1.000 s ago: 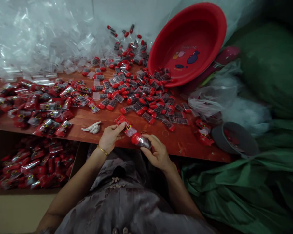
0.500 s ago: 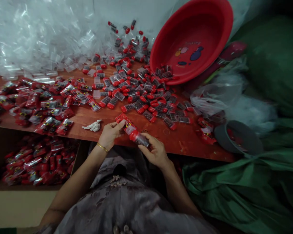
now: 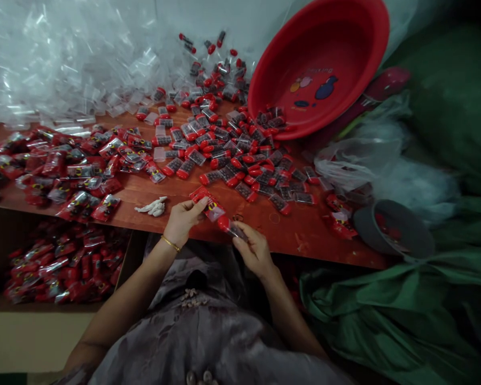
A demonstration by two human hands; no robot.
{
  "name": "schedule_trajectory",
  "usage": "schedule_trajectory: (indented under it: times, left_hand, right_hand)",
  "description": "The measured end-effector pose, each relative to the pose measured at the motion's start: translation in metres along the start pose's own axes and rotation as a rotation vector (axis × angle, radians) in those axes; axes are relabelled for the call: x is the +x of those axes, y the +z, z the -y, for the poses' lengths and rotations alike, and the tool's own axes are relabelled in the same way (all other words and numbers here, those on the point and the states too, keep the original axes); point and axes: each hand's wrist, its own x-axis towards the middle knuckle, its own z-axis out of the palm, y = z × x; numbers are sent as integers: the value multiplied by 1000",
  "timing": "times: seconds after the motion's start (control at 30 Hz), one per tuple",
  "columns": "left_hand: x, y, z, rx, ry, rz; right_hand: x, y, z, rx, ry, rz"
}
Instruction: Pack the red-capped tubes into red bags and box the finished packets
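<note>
Above the table's front edge, my left hand [image 3: 183,220] pinches a small red printed packet [image 3: 213,209] with a clear middle. My right hand [image 3: 253,247] grips the dark end of a clear tube with a red cap [image 3: 224,223]. The red cap sits at the packet's lower right end; whether it is inside the opening I cannot tell. Behind my hands lies a heap of similar red-capped tubes [image 3: 224,155]. Filled red packets [image 3: 64,166] are piled on the left of the table.
A red basin [image 3: 312,64] leans at the back right. Clear plastic pieces [image 3: 64,59] are heaped at the back left. A grey bowl [image 3: 369,227] stands at the right. Crumpled white scraps [image 3: 154,207] lie left of my hands. Below is a box of packets [image 3: 68,267].
My right hand and the tube have shifted slightly right and are tilted differently. The packet stays in my left hand, which has barely moved.
</note>
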Motion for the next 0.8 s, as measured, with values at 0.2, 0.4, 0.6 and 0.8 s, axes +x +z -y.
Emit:
schedule_trajectory:
  times: [0.2,0.4,0.6,0.8]
  left_hand:
    - [0,1,-2,-19,-18,-5]
    - [-1,0,1,61,57,108]
    - [0,-3,0,182,112,203]
    - [-1,1,3,166,131,194]
  right_hand:
    - [-3,11,5,507,368,52]
    - [1,13,6,703,612,156]
    - [6,14,7,712,638,134]
    - [6,14,5,661,598,78]
